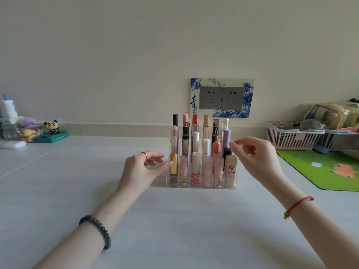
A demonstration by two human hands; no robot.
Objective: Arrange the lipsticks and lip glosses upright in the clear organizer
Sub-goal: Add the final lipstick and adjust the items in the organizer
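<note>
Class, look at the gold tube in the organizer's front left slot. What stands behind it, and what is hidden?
Behind the gold tube stand a clear tube with a pink cap, then a black-capped tube. Their lower ends are covered.

Clear organizer (200, 187) of upright lipsticks (195, 167) on pale table (174, 226), left hand (139, 168) and right hand (255, 155) at either end

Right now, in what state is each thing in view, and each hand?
clear organizer, loaded, contents upright
gold lipstick, upright in front left compartment
left hand, fingers relaxed, thumb beside the gold lipstick
right hand, fingers loosely curled, holding nothing
wall sockets, nothing plugged in
</note>
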